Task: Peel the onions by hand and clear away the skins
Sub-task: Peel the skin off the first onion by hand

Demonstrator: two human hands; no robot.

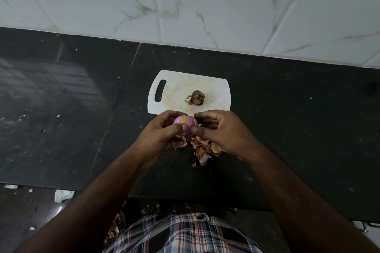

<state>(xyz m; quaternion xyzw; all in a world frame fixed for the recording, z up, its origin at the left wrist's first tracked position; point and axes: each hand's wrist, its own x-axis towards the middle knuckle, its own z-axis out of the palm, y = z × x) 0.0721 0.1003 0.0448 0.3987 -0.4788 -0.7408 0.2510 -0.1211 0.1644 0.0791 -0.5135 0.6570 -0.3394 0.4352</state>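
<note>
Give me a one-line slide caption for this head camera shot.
Both hands peel a pink onion over loose skins; another unpeeled onion waits.

Dim, soft light; wide-angle edge distortion.

This is a home kitchen. A dark stone bench [82, 88] runs along a wall of white tiles [205, 6] with grey marble lines. A white plastic cutting board [174, 88] with a handle hole lies near the bench's back edge, and an onion [197, 98] sits on it. Dry onion skins [205, 149] lie on the bench.
</note>
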